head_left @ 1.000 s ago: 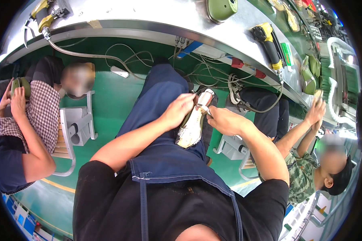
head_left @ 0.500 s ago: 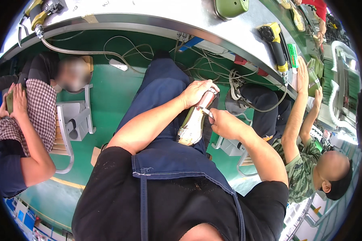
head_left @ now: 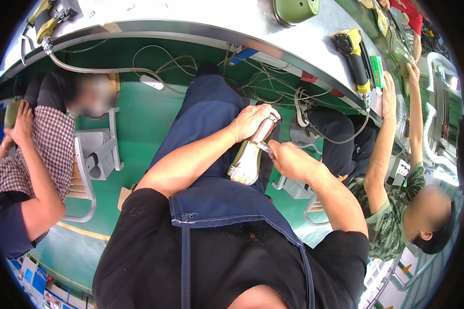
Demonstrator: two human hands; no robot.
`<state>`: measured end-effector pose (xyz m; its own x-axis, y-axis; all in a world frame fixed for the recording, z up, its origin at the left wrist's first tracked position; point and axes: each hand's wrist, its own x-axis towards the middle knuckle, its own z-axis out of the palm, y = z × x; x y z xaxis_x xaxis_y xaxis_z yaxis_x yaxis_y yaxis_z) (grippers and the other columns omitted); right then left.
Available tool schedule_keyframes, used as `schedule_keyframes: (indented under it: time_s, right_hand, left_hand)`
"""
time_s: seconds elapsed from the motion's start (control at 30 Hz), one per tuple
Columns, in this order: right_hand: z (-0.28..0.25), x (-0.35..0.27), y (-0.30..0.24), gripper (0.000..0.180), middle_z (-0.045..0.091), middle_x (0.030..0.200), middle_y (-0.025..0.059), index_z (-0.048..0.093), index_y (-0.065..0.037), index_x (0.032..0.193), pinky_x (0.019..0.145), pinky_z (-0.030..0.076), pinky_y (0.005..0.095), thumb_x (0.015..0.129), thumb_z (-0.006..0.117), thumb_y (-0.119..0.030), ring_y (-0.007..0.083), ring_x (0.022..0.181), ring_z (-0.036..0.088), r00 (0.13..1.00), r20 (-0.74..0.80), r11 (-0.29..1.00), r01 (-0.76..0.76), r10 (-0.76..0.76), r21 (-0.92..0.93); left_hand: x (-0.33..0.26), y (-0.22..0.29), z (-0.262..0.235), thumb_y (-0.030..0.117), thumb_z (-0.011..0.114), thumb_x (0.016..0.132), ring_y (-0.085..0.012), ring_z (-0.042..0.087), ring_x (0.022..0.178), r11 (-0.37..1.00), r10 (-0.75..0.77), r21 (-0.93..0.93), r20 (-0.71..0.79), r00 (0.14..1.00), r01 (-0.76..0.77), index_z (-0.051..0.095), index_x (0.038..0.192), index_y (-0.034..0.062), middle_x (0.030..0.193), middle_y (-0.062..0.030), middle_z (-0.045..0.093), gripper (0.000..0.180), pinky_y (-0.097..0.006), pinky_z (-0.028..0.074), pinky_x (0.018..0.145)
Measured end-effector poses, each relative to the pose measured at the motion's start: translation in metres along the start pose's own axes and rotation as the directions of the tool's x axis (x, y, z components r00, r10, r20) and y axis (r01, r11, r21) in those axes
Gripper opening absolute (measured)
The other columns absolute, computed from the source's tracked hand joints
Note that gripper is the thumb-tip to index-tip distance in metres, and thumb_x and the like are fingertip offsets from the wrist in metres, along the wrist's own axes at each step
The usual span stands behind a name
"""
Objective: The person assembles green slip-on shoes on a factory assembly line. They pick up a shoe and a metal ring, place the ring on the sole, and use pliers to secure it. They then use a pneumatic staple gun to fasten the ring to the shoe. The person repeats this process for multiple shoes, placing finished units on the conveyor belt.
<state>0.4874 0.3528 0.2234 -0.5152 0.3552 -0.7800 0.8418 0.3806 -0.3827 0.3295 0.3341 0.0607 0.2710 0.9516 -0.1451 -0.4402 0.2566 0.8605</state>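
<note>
An olive-green shoe last lies along my lap, its underside facing up, with a pale covering over the wide part and a brown strip at the narrow end. My left hand is wrapped round that narrow end, away from my body. In my right hand is a small metal hand tool; the closed fingers hide its handle, so its exact kind cannot be told. The tool's metal end rests across the middle of the last's underside.
A metal workbench curves ahead, bearing a green last, a yellow-and-black air tool and another air tool with a hose. Co-workers sit at left and right, the right one's arms reaching to the bench. Cables lie below.
The tool in my right hand has turned slightly and shifted a little on the last. My left hand keeps its hold. The right co-worker's far arm has stretched further over the bench.
</note>
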Motion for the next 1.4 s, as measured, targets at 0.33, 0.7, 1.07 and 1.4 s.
schedule_keyframes:
  time_s: [0.33,0.7,1.07,1.4]
  right_hand:
    - [0.005,-0.004,-0.006,0.017,0.070,0.078,0.0225,0.055,0.003,0.098,0.068,0.059,0.0485,0.084,0.064,0.002,0.0399,0.079,0.074,0.987,-0.100,0.916,0.078,-0.127,-0.393]
    - [0.068,-0.008,-0.031,0.011,0.068,0.072,0.0085,0.058,-0.008,0.092,0.056,0.055,0.0390,0.087,0.067,-0.009,0.0219,0.065,0.073,0.894,-0.448,0.731,-0.288,-0.027,-0.618]
    - [0.133,0.006,-0.048,0.023,0.063,0.076,0.0097,0.061,0.002,0.102,0.049,0.048,0.0373,0.089,0.062,-0.017,0.0191,0.064,0.064,0.716,-0.698,0.575,-0.564,-0.016,-0.593]
    - [-0.033,-0.088,-0.032,0.018,0.070,0.080,0.0271,0.059,0.004,0.109,0.072,0.057,0.0548,0.095,0.058,-0.007,0.0474,0.082,0.072,0.914,-0.402,0.996,-0.079,0.054,-0.044]
  left_hand:
    - [0.000,-0.003,-0.002,0.045,0.038,0.115,-0.0124,0.063,0.081,1.000,-0.004,0.016,0.017,1.000,0.004,0.073,0.116,0.0050,0.090,-0.0052,0.070,0.053,-0.029,0.053,0.077]
    - [-0.066,-0.013,-0.001,0.052,0.057,0.106,-0.0347,0.051,0.142,0.831,-0.190,0.477,-0.243,0.951,0.288,0.034,0.159,-0.0011,0.156,-0.0240,0.043,0.079,-0.045,0.042,0.117]
    - [-0.078,0.030,-0.002,0.044,0.060,0.106,-0.0341,0.075,0.101,0.691,-0.712,-0.116,0.065,0.700,0.714,0.068,0.129,-0.0004,0.112,-0.0171,0.076,0.051,-0.060,0.059,0.088]
    - [-0.082,0.026,-0.008,0.041,0.058,0.108,-0.0278,0.077,0.093,0.722,-0.689,-0.039,0.060,0.722,0.691,0.064,0.127,-0.0035,0.112,-0.0166,0.075,0.049,-0.048,0.065,0.076]
